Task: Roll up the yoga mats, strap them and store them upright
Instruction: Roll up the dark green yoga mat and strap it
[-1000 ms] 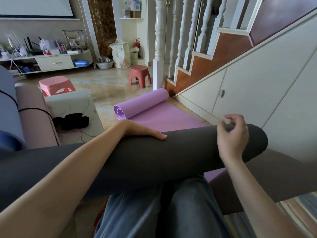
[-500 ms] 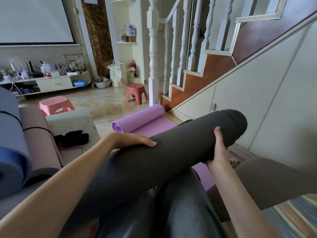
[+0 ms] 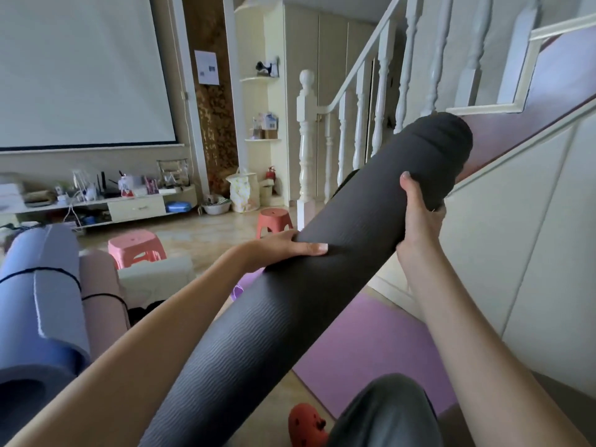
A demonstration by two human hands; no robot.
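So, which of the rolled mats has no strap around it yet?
The dark grey mat, held by the left hand and right hand. The blue mat and the pink mat beside it each carry a black strap.

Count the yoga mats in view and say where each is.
4: black mat held in both hands, blue mat and pink mat strapped at left, purple mat on the floor. Others may be hidden.

Tiled floor [image 3: 206,235], purple mat [image 3: 371,350] spread flat, two stools [image 3: 137,250]
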